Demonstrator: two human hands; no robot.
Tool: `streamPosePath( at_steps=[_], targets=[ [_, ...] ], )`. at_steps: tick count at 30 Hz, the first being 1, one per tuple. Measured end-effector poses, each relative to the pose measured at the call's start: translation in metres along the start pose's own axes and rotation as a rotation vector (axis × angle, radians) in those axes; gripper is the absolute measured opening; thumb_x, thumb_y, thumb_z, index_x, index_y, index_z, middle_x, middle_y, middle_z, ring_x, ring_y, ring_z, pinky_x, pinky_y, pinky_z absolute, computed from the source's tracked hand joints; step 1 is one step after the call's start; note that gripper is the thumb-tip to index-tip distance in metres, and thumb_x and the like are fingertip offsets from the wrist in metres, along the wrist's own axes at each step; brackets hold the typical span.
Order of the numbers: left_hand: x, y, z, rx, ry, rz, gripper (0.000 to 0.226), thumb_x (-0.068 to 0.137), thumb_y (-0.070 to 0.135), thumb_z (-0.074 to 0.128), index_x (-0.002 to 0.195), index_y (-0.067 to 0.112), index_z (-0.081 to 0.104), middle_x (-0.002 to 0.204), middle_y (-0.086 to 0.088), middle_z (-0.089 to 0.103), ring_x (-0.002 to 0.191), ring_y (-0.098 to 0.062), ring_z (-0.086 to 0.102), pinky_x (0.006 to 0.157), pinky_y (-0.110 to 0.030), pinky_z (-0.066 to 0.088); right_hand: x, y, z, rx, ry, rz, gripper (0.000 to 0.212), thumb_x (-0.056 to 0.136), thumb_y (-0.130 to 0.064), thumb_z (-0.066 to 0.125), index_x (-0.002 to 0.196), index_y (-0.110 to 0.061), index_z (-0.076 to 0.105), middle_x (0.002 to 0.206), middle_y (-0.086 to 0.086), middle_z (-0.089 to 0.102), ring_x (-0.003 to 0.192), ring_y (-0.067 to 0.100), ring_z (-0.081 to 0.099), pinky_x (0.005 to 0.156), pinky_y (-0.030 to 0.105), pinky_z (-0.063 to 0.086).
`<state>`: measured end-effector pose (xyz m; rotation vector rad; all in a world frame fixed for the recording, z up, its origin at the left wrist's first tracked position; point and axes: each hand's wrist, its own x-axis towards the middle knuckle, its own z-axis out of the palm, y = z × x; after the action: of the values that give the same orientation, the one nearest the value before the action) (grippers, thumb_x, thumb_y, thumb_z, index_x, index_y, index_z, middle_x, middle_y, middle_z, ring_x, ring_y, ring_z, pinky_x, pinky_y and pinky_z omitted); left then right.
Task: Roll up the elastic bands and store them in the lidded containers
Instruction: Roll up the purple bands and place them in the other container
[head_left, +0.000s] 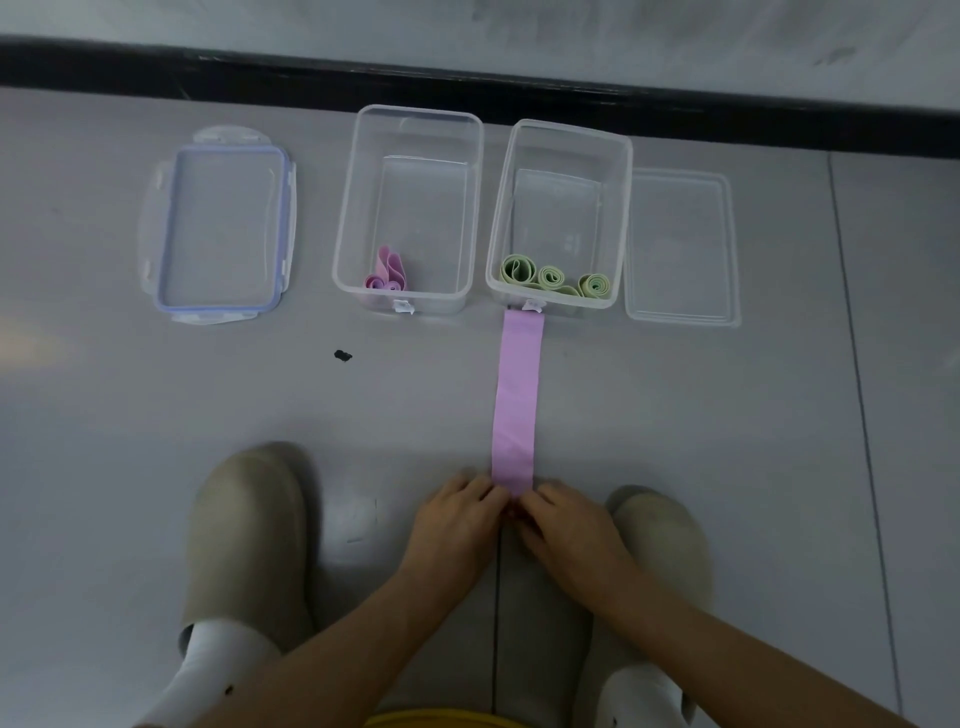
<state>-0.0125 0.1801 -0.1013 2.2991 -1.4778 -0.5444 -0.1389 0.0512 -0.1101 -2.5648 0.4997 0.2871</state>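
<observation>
a long pink band (514, 405) lies flat on the floor (675, 415). its far end touches the front of the right box (558, 215). its near end is under the person's fingers.

the left hand (457, 519) and the right hand (566, 525) sit side by side at that near end. the fingers of both are curled down and pinching the band's edge. the very tip of the band is hidden under them, so i cannot tell if a small roll is there yet.

this looks like the start of the rolling step. most of the band is flat and unrolled.

the left box (410, 208) has one pink roll (385, 275) in its near corner. it looks a bit loose. the right box has green rolls (553, 280) along its near side. both boxes are open. a lid with a blue rim (221, 228) lies to the left of the boxes. a clear lid (680, 249) lies just beside the right box.

next, i think the fingers need to turn the edge over and push the roll away, toward the boxes. both hands should move together so the roll stays straight and tight. if one side goes faster, the roll may go crooked. the pink roll likely belongs in the left box with the other pink one. the lids go on last.
</observation>
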Motion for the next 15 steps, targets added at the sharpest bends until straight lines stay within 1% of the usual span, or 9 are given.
streamPosePath(
  at_steps=[2,3,5,7,8,9,11,13,15],
  targets=[
    [-0.001,0.000,0.002,-0.004,0.032,-0.019,0.024,0.068,0.015,0.075,0.084,0.023,0.060,0.088,0.000,0.059,0.075,-0.023,0.056,0.054,-0.030,0.042,0.001,0.001,-0.001,-0.016,0.003,-0.020,0.018,0.082,-0.033,0.068,0.093,-0.022,0.060,0.085,0.000,0.062,0.076,0.021,0.060,0.058,0.032,0.048],
    [-0.002,-0.001,0.003,0.000,0.038,-0.009,0.023,0.068,0.014,0.074,0.085,0.022,0.060,0.089,0.000,0.058,0.076,-0.023,0.056,0.054,-0.031,0.043,0.002,0.003,0.000,-0.021,0.015,-0.031,0.017,0.081,-0.032,0.069,0.091,-0.022,0.060,0.085,0.000,0.061,0.075,0.021,0.060,0.058,0.031,0.048],
    [-0.003,-0.003,0.005,0.025,0.046,0.035,0.021,0.070,0.015,0.074,0.085,0.022,0.062,0.088,0.000,0.058,0.075,-0.023,0.055,0.056,-0.032,0.044,0.004,0.002,0.000,-0.010,0.017,-0.015,0.013,0.086,-0.035,0.061,0.089,-0.022,0.060,0.085,0.000,0.061,0.076,0.022,0.060,0.059,0.033,0.048],
    [-0.004,-0.006,0.006,0.051,0.059,0.065,0.016,0.073,0.018,0.075,0.084,0.022,0.063,0.086,0.000,0.058,0.074,-0.023,0.055,0.057,-0.033,0.044,0.006,0.001,0.000,0.026,0.007,0.021,0.021,0.090,-0.041,0.050,0.089,-0.023,0.061,0.088,0.001,0.062,0.079,0.023,0.061,0.062,0.037,0.051],
    [-0.003,-0.008,0.006,0.053,0.064,0.078,0.014,0.075,0.020,0.075,0.083,0.022,0.063,0.086,0.000,0.058,0.074,-0.023,0.054,0.058,-0.033,0.044,0.008,0.001,-0.001,0.054,-0.008,0.049,0.024,0.091,-0.043,0.048,0.090,-0.024,0.062,0.090,0.001,0.063,0.082,0.023,0.061,0.066,0.039,0.052],
    [-0.003,-0.009,0.006,0.053,0.069,0.088,0.013,0.077,0.023,0.075,0.083,0.022,0.063,0.086,0.000,0.059,0.074,-0.023,0.054,0.058,-0.034,0.045,0.009,0.001,-0.002,0.084,-0.024,0.076,0.024,0.091,-0.044,0.049,0.092,-0.024,0.062,0.092,0.001,0.064,0.085,0.023,0.061,0.070,0.041,0.052],
    [-0.001,-0.008,0.005,0.054,0.072,0.098,0.013,0.078,0.025,0.075,0.084,0.023,0.064,0.087,0.000,0.061,0.074,-0.022,0.055,0.059,-0.033,0.044,0.011,0.001,-0.004,0.121,-0.033,0.111,0.020,0.092,-0.042,0.054,0.094,-0.024,0.063,0.097,-0.001,0.065,0.090,0.022,0.061,0.075,0.038,0.050],
    [0.000,-0.006,0.004,0.041,0.054,0.062,0.016,0.075,0.023,0.078,0.081,0.023,0.063,0.083,0.000,0.060,0.072,-0.023,0.056,0.057,-0.031,0.043,0.012,0.000,-0.005,0.128,-0.038,0.125,0.017,0.092,-0.041,0.056,0.096,-0.026,0.062,0.099,-0.003,0.066,0.093,0.020,0.060,0.076,0.036,0.048],
    [0.003,-0.003,0.002,0.025,0.022,-0.010,0.019,0.073,0.023,0.078,0.078,0.024,0.060,0.078,0.002,0.058,0.069,-0.023,0.056,0.053,-0.030,0.040,0.012,-0.001,-0.006,0.150,-0.037,0.158,0.014,0.092,-0.041,0.056,0.096,-0.028,0.058,0.099,-0.004,0.066,0.092,0.020,0.060,0.075,0.036,0.047]
  ],
)
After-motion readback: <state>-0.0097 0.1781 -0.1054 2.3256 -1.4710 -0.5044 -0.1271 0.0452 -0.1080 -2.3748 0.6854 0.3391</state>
